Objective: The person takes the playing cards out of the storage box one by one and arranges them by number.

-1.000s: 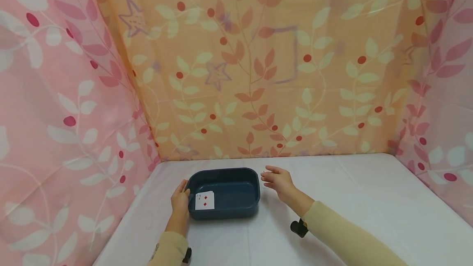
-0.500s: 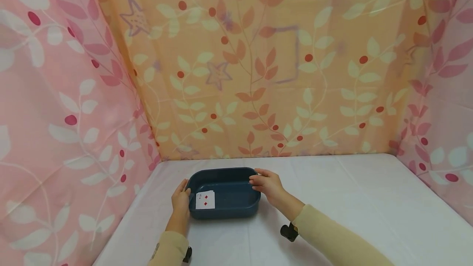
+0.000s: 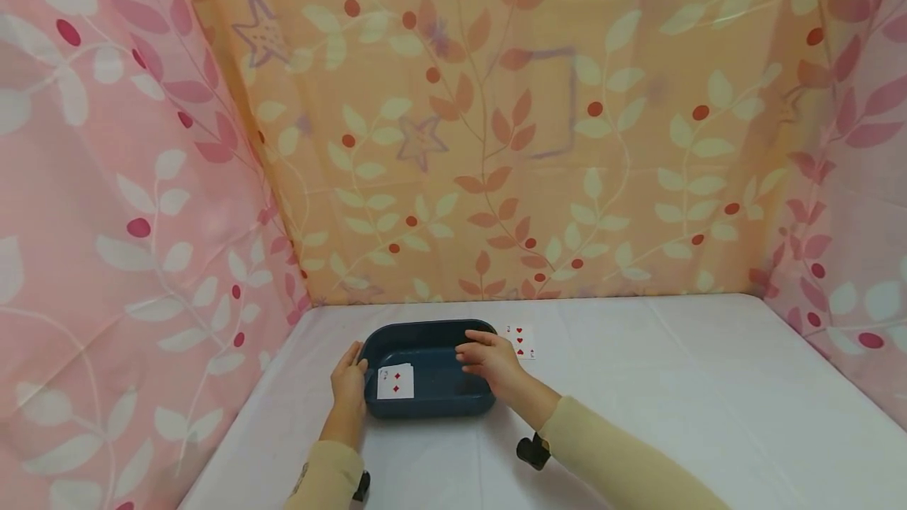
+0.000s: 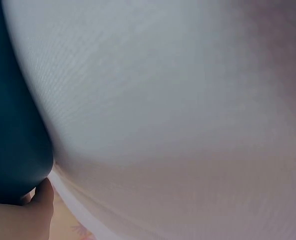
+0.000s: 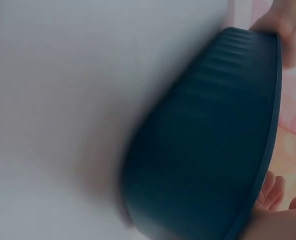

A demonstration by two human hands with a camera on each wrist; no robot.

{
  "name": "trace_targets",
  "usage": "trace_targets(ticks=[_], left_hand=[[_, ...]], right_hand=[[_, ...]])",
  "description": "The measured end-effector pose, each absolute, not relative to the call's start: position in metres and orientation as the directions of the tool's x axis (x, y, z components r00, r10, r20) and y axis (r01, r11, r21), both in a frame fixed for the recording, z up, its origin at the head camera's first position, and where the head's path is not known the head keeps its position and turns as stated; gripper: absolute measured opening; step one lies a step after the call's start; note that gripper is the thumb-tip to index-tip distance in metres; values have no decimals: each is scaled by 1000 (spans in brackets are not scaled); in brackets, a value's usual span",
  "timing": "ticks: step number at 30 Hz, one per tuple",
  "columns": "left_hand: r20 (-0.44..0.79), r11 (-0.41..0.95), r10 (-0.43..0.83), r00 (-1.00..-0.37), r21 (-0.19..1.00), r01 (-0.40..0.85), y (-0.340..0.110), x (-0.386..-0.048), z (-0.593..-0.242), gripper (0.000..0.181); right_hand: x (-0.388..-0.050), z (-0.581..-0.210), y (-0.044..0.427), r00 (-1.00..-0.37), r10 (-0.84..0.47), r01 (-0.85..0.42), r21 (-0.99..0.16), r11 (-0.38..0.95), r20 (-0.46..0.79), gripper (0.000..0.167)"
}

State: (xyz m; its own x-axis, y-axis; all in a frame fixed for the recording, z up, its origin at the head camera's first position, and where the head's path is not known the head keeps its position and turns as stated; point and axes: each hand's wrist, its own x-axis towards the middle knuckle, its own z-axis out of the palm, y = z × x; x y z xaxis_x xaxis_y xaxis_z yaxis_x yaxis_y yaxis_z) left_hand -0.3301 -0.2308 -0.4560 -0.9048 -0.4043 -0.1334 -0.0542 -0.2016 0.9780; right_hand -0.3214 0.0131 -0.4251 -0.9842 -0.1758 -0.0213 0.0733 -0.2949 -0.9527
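A dark blue oblong tub (image 3: 431, 406) stands on the white tabletop in the head view. My left hand (image 3: 348, 384) grips its left end, the thumb over the rim. White playing cards with red diamonds (image 3: 395, 382), seemingly a small stack, lie inside at the left. Over the tub's right end is my right hand (image 3: 496, 364), its fingers spread loosely and nothing seen in them. Just right of the tub, partly behind that hand, a playing card with three red hearts (image 3: 523, 341) lies on the table. In the right wrist view the tub's outer wall (image 5: 202, 135) fills the middle.
White cloth covers the table (image 3: 659, 400), which extends to the right and in front of the tub. A flowered orange curtain (image 3: 468, 140) hangs along the back edge, with pink curtains on the left (image 3: 142, 274) and right (image 3: 843, 203).
My right hand has moved left from beside the tub to above its right end. The hearts card, mostly hidden before, now shows on the table. The left hand keeps its hold.
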Motion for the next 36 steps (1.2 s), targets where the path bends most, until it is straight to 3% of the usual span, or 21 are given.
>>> trace_targets(ticks=[19,29,36], left_hand=[[-117,-185,-401,-909,982,-45,-232,-330,-459,51],[-88,-207,-437,-895,978,5,-234,-337,-462,50],[-96,-204,-433,-896,979,-6,-230,-335,-463,50]], right_hand=[[-324,-439,-32,-958,-275,124,-983,-135,-83,49],[-343,-448,-55,-882,-436,66,-963,261,-178,64],[-357,-461,-65,-869,-486,-193,-836,513,-97,73]])
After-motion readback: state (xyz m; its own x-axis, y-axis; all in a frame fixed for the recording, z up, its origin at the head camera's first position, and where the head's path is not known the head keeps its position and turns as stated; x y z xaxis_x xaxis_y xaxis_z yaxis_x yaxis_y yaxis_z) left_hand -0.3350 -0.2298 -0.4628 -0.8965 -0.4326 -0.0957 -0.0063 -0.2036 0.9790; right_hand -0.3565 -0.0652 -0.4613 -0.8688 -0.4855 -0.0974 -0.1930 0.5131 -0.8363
